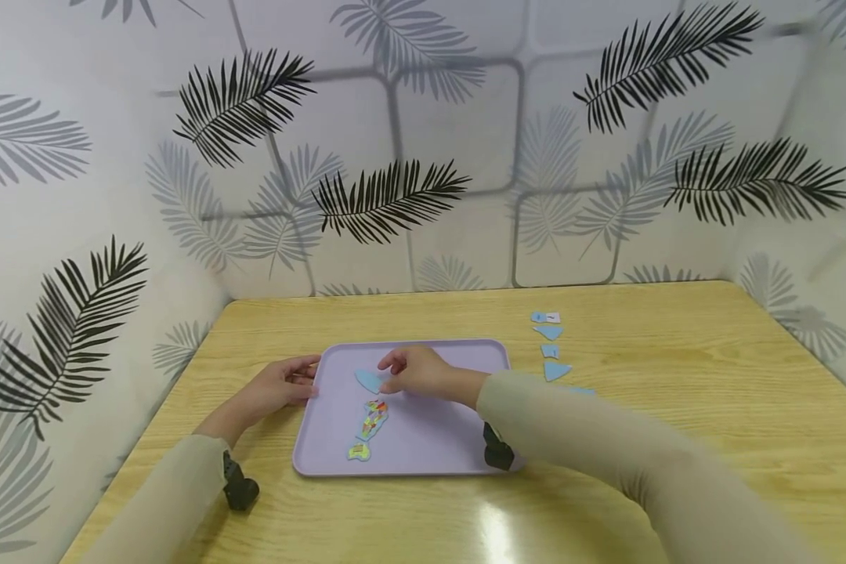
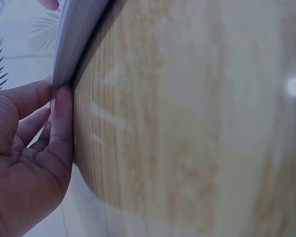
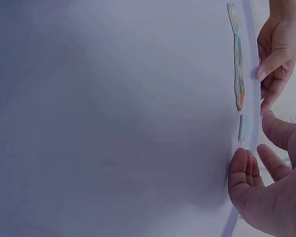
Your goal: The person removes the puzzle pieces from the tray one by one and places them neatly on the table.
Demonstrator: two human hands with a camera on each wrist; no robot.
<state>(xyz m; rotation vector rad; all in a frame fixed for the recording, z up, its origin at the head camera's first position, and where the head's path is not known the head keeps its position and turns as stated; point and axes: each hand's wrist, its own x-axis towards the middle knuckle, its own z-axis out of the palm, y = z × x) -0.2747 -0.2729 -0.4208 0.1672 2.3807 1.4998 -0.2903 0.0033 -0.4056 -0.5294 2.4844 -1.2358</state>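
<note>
Blue piece (image 1: 369, 381): flat on the purple tray (image 1: 433, 442), in its left part, just beyond a larger patterned piece (image 1: 373, 420).
Right hand (image 1: 419, 371): over the tray, thumb and fingers parted around the near end of the blue piece; whether a fingertip touches it, I cannot tell.
Patterned pieces: the larger one multicoloured and blue-edged; the small patterned piece (image 1: 359, 451) just beside its near end.
Left hand (image 1: 282, 385): fingers pinching the tray's left rim, some above and some below, as the left wrist view shows.
Loose pieces (image 1: 557, 370): blue, in a rough line on the wooden worktop (image 1: 677, 368), right of the tray; the nearest is partly covered by the right sleeve (image 1: 578, 427).
Hard to make out: the tray's near right corner, behind that sleeve and a black wrist device (image 1: 497, 450).
Marks: a dark one on the farthest piece's white end (image 1: 553, 317), too small to read.
</note>
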